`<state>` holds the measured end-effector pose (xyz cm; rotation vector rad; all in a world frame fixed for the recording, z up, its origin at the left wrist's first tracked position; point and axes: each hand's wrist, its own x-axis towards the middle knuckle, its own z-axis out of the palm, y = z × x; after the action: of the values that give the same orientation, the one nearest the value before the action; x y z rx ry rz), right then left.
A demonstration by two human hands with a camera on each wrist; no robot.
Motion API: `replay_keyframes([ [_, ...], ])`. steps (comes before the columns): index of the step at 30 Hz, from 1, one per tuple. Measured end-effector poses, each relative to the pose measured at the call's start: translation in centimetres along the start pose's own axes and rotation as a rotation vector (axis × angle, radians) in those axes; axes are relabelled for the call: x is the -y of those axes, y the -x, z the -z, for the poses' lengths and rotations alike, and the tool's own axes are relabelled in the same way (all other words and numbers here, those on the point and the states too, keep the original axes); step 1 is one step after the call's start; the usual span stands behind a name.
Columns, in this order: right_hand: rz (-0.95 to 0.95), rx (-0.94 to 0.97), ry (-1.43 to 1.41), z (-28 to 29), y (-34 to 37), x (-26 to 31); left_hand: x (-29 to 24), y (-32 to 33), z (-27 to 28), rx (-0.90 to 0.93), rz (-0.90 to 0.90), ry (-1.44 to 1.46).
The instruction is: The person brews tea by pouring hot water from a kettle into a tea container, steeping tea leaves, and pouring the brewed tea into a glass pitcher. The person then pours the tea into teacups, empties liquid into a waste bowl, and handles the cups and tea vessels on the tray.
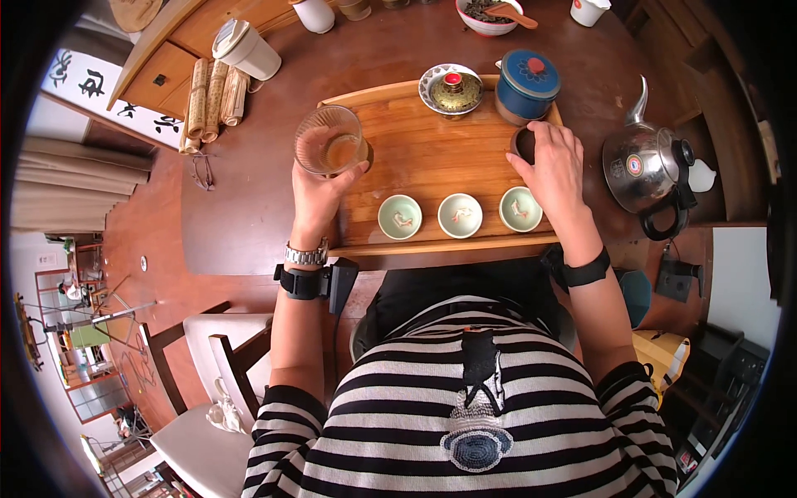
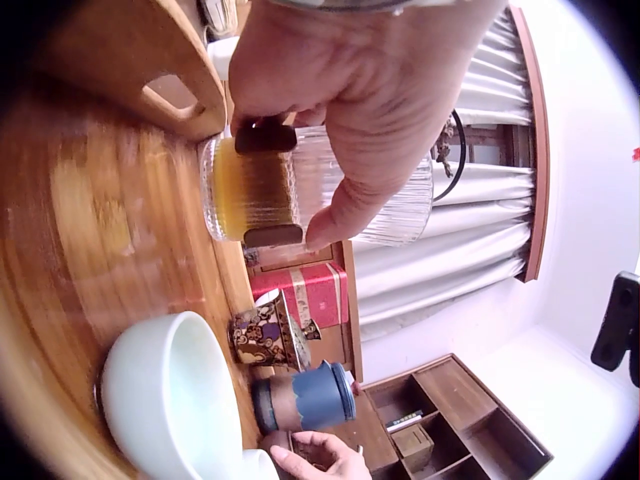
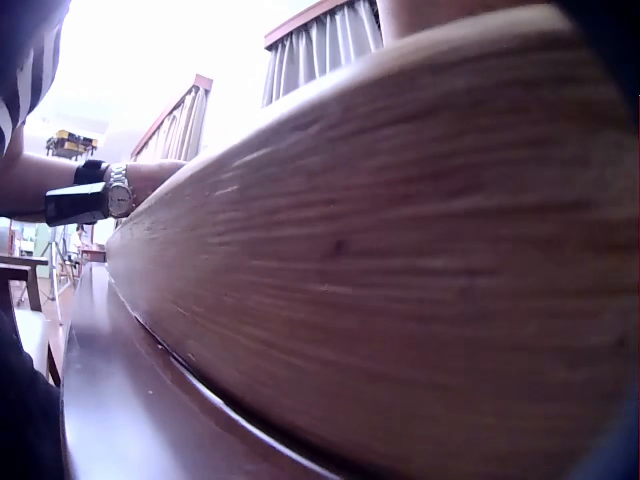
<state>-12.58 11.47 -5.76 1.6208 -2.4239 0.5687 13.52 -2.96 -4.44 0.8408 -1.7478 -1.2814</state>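
My left hand (image 1: 320, 195) grips a ribbed glass tea pitcher (image 1: 330, 133) near the tray's left edge. In the left wrist view, thumb and fingers press its brown band (image 2: 272, 185); amber liquid lies in the bottom, and the base is close to the tray. At the tray's right side, my right hand (image 1: 554, 166) holds a small dark brown round vessel (image 1: 525, 145) between thumb and fingers, partly hidden by the hand. Three pale green cups, the left one (image 1: 400, 217), the middle one (image 1: 460, 216) and the right one (image 1: 520, 209), line the tray's near side, with small fish figures inside.
The wooden tray (image 1: 415, 158) has raised edges. At its back stand a lidded gaiwan (image 1: 452, 90) and a blue canister (image 1: 529, 83). A metal kettle (image 1: 643, 166) is to the right. Bamboo rolls (image 1: 212, 100), a white tumbler (image 1: 247, 50) and a bowl of leaves (image 1: 490, 17) stand farther off.
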Motion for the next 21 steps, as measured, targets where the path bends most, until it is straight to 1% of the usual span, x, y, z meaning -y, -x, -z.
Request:
replay_keyframes([
  [1,-0.055,0.082,-0.022,0.1,-0.1,0.1,0.2,0.0,0.0,0.003,-0.013,-0.034],
  [5,-0.114,0.157,-0.002,0.6,0.0,0.3,0.3,0.1,0.2,0.000,-0.006,-0.080],
  [7,-0.015,0.033,0.072,0.4,0.3,0.4,0.4,0.1,0.1,-0.019,-0.007,-0.050],
  [8,-0.012,0.034,0.073,0.6,0.5,0.6,0.4,0.1,0.1,-0.036,-0.010,-0.019],
  [10,0.085,-0.083,-0.049,1.3,1.0,1.6,0.5,0.0,0.2,-0.037,-0.014,0.001],
  [11,0.087,-0.079,-0.050,1.6,1.6,2.2,0.6,0.0,0.2,-0.031,-0.020,0.021],
  [13,0.292,0.167,-0.394,2.1,2.8,3.8,0.8,0.0,0.2,-0.038,-0.006,0.003],
  [15,0.387,0.225,-0.365,1.8,3.6,5.2,1.0,-0.1,0.2,-0.044,0.007,-0.017],
  [17,0.410,0.248,-0.357,0.9,4.1,5.6,1.1,-0.1,0.1,-0.041,-0.021,-0.051],
  [19,0.389,0.306,-0.385,0.3,4.1,5.7,1.0,-0.1,0.0,-0.043,-0.021,-0.043],
  [20,0.391,0.306,-0.388,0.3,3.9,5.7,1.0,-0.1,0.0,-0.044,-0.020,-0.033],
  [21,0.349,0.300,-0.375,0.4,3.6,5.5,1.0,-0.1,0.1,-0.047,-0.020,-0.037],
])
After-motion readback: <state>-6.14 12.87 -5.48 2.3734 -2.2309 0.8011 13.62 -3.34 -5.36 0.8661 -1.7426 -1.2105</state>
